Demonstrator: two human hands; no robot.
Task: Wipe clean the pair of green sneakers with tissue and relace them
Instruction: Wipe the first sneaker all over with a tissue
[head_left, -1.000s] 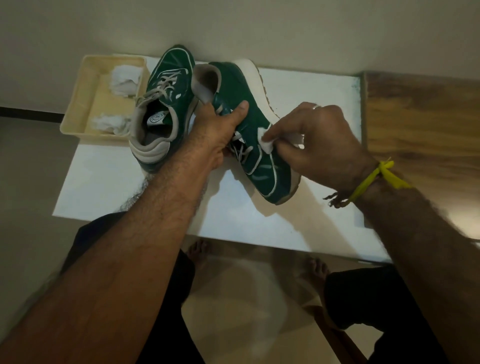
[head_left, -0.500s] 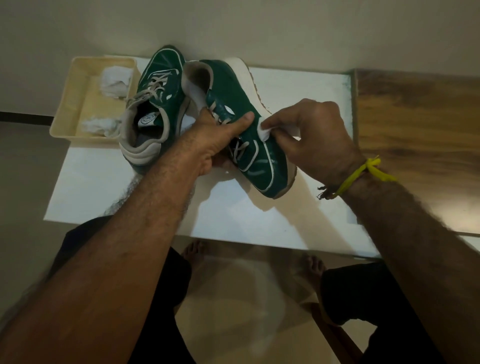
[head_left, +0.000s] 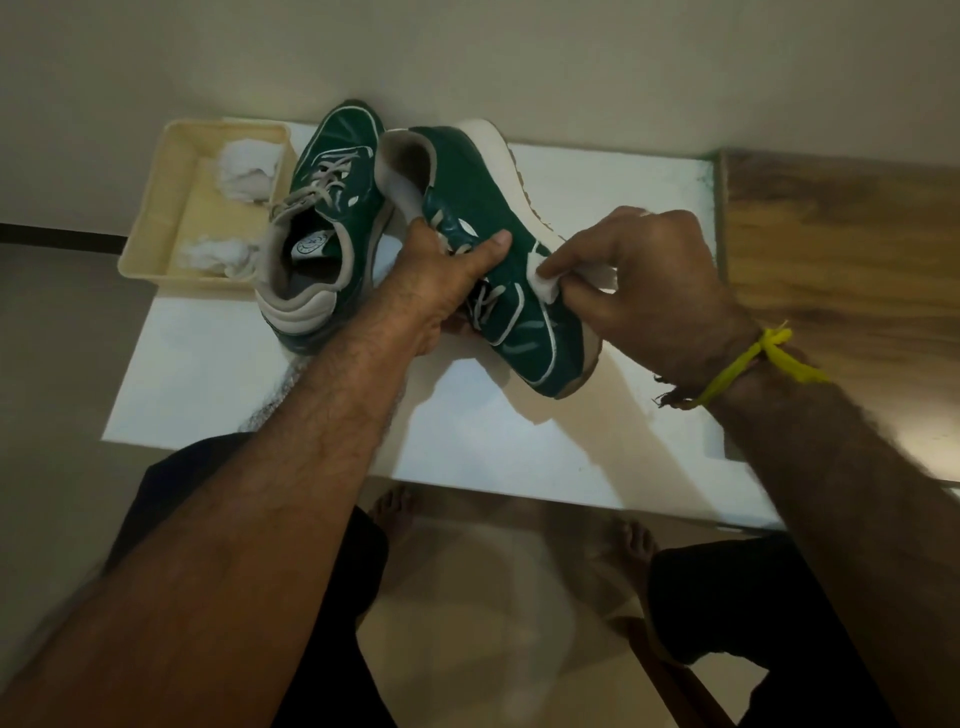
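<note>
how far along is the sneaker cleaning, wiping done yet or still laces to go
Done: two crumpled tissues lie in the cream tray, which suggests earlier wiping. In hand: the left hand holds the tilted sneaker while the right hand presses a tissue to its side. Left: both shoes are laced, including the other sneaker, so relacing hasn't visibly started.

Both hands curled and gripping: left (head_left: 441, 283), right (head_left: 644, 283).

Right green sneaker (head_left: 470, 171) tilted on its side, toe near, laces loose; tissue (head_left: 548, 283) on its upper. Left sneaker (head_left: 332, 208) upright, laced.
</note>
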